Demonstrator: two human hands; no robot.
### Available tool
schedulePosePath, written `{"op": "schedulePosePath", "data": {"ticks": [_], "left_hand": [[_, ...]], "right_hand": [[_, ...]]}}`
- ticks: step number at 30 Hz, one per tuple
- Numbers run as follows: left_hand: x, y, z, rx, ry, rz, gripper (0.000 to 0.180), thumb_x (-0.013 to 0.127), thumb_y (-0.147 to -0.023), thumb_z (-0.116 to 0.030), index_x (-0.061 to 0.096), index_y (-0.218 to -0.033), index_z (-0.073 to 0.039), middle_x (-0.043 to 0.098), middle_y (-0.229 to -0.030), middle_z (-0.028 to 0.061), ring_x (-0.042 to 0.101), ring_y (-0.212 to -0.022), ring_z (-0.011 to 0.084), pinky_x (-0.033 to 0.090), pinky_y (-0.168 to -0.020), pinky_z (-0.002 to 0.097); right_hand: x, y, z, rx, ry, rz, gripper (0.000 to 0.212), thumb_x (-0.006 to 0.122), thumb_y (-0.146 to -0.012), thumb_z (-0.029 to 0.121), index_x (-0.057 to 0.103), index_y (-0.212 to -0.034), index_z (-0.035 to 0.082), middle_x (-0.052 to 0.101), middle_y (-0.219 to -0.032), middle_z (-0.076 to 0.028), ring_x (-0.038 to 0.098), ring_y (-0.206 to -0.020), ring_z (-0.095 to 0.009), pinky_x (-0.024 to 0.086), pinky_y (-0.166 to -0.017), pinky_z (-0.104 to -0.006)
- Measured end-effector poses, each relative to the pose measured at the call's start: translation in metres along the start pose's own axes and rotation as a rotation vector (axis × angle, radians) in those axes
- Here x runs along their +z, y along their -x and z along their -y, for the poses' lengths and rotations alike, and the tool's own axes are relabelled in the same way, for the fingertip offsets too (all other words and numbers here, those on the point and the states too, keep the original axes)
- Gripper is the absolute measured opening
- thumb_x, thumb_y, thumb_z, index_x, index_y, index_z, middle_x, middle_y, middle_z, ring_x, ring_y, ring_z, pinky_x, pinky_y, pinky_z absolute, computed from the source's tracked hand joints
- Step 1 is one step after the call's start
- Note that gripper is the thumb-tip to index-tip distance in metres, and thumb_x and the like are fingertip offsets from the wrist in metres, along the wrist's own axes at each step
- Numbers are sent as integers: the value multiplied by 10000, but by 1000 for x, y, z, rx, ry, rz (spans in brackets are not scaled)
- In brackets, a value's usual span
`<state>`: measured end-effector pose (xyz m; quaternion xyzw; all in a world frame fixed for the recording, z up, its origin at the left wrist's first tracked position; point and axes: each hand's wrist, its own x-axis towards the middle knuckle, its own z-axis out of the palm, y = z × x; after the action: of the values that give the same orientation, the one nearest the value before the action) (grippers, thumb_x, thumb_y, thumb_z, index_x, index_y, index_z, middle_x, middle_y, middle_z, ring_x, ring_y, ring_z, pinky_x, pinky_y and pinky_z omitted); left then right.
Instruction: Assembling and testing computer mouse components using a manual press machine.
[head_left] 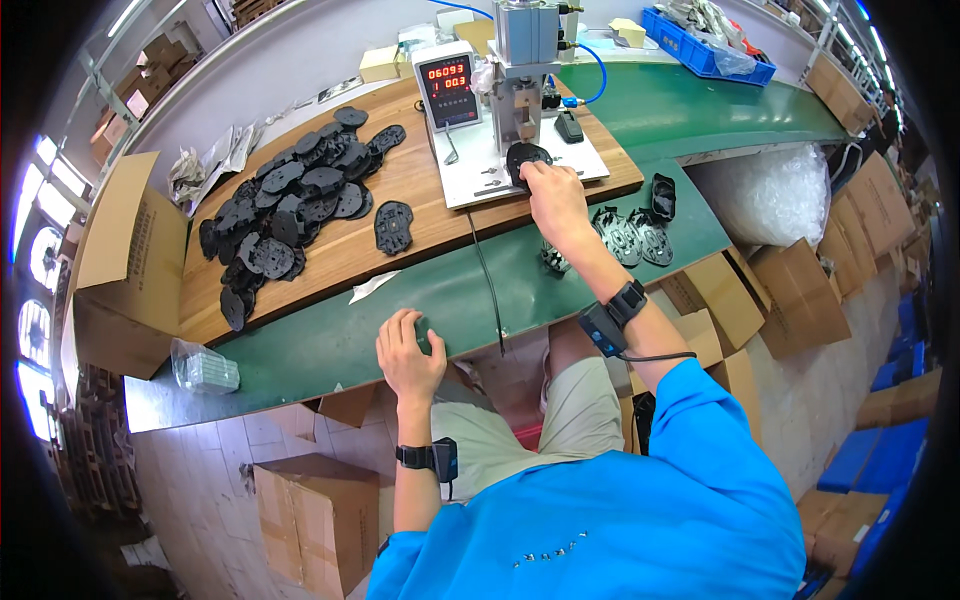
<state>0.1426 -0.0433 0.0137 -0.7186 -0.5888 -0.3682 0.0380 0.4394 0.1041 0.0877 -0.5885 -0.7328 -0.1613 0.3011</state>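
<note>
My right hand [556, 200] reaches to the base of a small bench press [525, 60]. Its fingers pinch a black oval plastic plate [524, 156], shaped like the base of a computer mouse, lying under the press head. My left hand [411, 352] rests at the table's front edge with its fingers stretched and thumb apart; a small dark patch shows between thumb and fingers, too unclear to name. On the wooden board [435, 240], one similar black plate [394, 227] lies apart from a large heap of such plates [290, 190].
A counter with red digits [448, 88] stands beside the press. Several clear and dark mouse-shaped shells [632, 238] lie right of my forearm. A cardboard box [125, 265] and a plastic-wrapped pack [205, 368] stand left. A blue crate [708, 48] sits far right; a cable [484, 270] crosses the table.
</note>
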Motion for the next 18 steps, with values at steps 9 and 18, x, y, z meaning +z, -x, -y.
{"op": "schedulePosePath", "data": {"ticks": [9,18], "left_hand": [[2,-1,1,1,-27,-5,317,694,-796,-145,665,-1102,-69,664,-1196,101,609,-1158,315,484,-982,430],[-3,-3,-6,43,-114,-50,317,707,-770,-168,667,-1073,-84,654,-1182,88,588,-1167,287,375,-1100,451]], "right_hand": [[-1,-6,-1,-18,50,51,180,646,-844,-7,653,-1007,68,721,-984,-109,715,-969,-309,535,-894,-442],[-3,-7,-1,-26,63,54,149,653,-860,33,669,-1000,81,727,-978,-102,722,-965,-293,541,-892,-429]]}}
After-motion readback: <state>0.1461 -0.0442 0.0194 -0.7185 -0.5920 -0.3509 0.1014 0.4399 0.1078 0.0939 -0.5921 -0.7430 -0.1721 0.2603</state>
